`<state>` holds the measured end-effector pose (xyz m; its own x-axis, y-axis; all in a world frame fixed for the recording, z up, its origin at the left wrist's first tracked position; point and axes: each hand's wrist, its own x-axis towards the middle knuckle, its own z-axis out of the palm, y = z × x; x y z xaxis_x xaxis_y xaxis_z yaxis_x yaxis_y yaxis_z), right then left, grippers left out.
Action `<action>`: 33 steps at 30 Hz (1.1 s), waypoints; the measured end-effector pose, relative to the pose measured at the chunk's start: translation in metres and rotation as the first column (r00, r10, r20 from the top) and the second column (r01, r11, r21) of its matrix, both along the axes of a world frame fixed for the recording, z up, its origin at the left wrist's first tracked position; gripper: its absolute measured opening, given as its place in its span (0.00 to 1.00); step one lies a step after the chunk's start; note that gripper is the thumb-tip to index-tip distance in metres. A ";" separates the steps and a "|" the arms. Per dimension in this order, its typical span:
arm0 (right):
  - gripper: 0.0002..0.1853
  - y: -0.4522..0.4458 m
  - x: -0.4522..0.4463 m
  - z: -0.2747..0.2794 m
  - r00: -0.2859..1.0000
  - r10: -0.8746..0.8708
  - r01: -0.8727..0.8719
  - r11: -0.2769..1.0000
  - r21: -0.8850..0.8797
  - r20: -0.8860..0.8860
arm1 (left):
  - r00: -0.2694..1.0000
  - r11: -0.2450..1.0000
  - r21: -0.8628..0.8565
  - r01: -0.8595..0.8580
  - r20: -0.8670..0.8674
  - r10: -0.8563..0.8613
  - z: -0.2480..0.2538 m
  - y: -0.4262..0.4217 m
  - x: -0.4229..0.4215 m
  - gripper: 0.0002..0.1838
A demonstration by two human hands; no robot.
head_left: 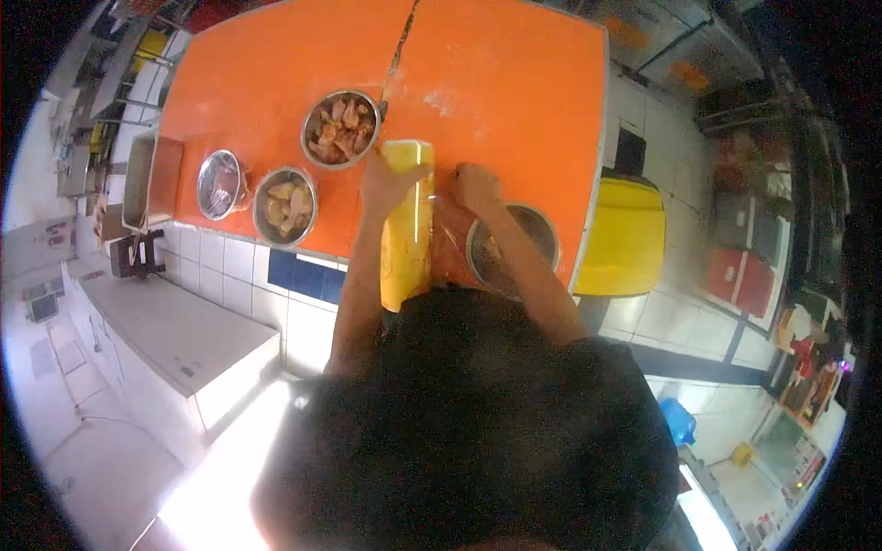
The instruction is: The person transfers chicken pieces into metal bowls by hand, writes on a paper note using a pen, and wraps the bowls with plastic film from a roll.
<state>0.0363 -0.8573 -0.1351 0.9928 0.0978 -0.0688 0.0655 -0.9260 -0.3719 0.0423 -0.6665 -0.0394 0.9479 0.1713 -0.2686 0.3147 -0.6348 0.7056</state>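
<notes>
A long yellow cling film box (407, 234) lies on the orange table in front of me. My left hand (386, 186) grips its side, the thumb lying across the top. A clear sheet of cling film (449, 234) stretches from the right side of the box. My right hand (479, 187) is closed at the far edge of that sheet, its fingertips partly hidden. Beneath my right forearm stands a round metal bowl (542, 230); the arm covers part of it and its contents are hard to make out.
Metal bowls of raw chicken pieces stand left of the box: one uncovered-looking bowl (341, 129), a second bowl (286, 207) and a shiny film-covered bowl (220, 185). The orange table (496, 83) has a dark crack. A yellow chair (623, 237) stands at its right edge.
</notes>
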 end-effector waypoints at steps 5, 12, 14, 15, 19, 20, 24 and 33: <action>0.17 0.001 -0.007 -0.003 0.987 0.062 -0.086 0.983 -0.163 -0.146 | 0.978 0.986 -0.020 -0.165 0.126 0.166 0.019 0.039 -0.014 0.52; 0.20 -0.013 -0.015 0.063 0.928 0.153 -0.221 0.960 -0.171 -0.339 | 0.858 0.895 -0.353 -0.274 0.331 0.393 0.078 0.066 -0.072 0.38; 0.21 -0.018 -0.019 0.058 0.942 0.068 -0.115 0.985 -0.125 -0.328 | 0.806 0.888 -0.373 -0.269 0.418 0.420 0.091 0.074 -0.086 0.35; 0.21 -0.020 -0.020 0.057 0.949 -0.021 -0.002 0.997 -0.075 -0.313 | 0.743 0.885 -0.389 -0.257 0.506 0.438 0.094 0.080 -0.093 0.33; 0.23 -0.041 -0.023 0.060 0.950 -0.078 0.063 0.996 -0.057 -0.304 | 0.712 0.863 -0.422 -0.278 0.513 0.480 0.089 0.126 -0.118 0.20; 0.23 -0.047 -0.024 0.058 0.961 -0.067 0.055 0.997 -0.050 -0.269 | 0.688 0.884 -0.423 -0.197 0.583 0.432 0.097 0.134 -0.118 0.18; 0.23 -0.064 -0.024 0.066 0.952 -0.093 0.080 0.995 -0.055 -0.291 | 0.562 0.860 -0.481 -0.172 0.669 0.486 0.121 0.148 -0.114 0.16; 0.21 -0.107 -0.028 0.000 0.926 -0.352 0.354 0.935 -0.013 -0.139 | 0.365 0.830 -0.480 -0.285 0.746 0.557 0.182 0.159 -0.078 0.28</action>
<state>0.0084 -0.9642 -0.1350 0.9444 -0.2556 -0.2069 -0.3170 -0.8752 -0.3654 -0.0352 -0.5076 0.1424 0.5354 0.6798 0.5013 -0.3297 -0.3782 0.8650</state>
